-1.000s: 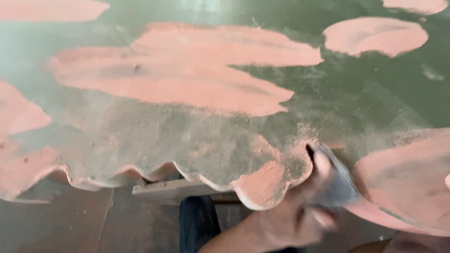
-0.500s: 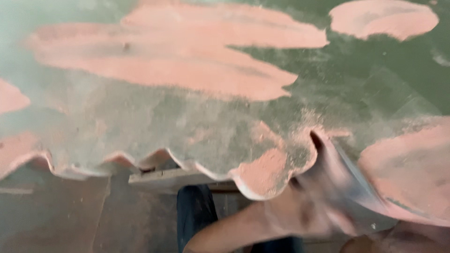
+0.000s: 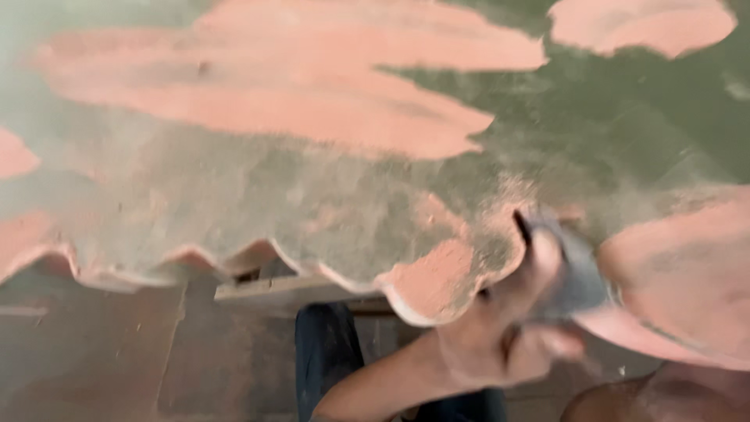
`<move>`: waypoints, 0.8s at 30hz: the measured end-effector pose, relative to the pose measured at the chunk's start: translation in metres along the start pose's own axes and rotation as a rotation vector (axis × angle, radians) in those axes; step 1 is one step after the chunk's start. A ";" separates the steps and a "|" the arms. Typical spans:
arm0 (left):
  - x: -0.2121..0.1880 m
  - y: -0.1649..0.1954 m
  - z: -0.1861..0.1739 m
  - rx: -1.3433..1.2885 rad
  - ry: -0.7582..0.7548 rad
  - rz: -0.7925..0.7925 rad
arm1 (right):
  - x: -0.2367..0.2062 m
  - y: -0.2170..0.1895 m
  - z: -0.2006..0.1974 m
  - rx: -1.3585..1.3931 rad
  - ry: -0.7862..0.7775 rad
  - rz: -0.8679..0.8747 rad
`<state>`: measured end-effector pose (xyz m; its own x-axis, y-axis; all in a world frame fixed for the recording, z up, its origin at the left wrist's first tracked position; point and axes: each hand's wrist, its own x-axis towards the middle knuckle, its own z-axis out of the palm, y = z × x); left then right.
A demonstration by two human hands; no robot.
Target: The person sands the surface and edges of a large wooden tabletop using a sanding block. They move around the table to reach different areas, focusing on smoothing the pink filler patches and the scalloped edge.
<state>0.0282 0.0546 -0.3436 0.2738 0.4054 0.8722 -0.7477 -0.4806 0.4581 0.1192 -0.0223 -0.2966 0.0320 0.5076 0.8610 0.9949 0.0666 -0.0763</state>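
My right hand (image 3: 500, 336) is shut on a folded piece of grey sandpaper (image 3: 574, 281). It presses the paper against the scalloped front edge of a large green panel (image 3: 625, 133), between a small pink filler patch (image 3: 433, 277) and a bigger pink patch (image 3: 687, 273) on the right. The hand is blurred by motion. Pinkish dust lies on the green surface around it. A long pink filler patch (image 3: 297, 78) runs across the panel's middle. My left hand is out of view.
More pink patches sit at the far right top (image 3: 641, 23) and along the left edge (image 3: 16, 156). A wooden batten (image 3: 281, 291) shows under the panel's edge. My dark trouser leg (image 3: 328, 352) and a brown floor (image 3: 94, 359) lie below.
The hand with the sandpaper has stayed at the same scallop, shifting slightly as it rubs. The view has drifted a little across the panel.
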 end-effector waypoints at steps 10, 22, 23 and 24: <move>-0.015 -0.004 0.012 -0.443 -0.327 -0.153 | 0.015 -0.010 -0.011 -0.029 0.002 -0.013; -0.017 0.015 0.016 0.346 0.042 0.171 | 0.005 -0.010 -0.055 -0.088 0.011 0.000; -0.015 0.012 0.013 0.386 0.044 0.196 | 0.006 -0.012 -0.057 -0.105 0.007 0.005; -0.014 0.008 0.012 0.407 0.059 0.216 | 0.008 -0.010 -0.061 -0.122 0.013 0.005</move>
<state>0.0255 0.0357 -0.3496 0.0942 0.3000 0.9493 -0.4822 -0.8204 0.3072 0.1152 -0.0712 -0.2588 0.0373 0.4966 0.8671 0.9990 -0.0410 -0.0195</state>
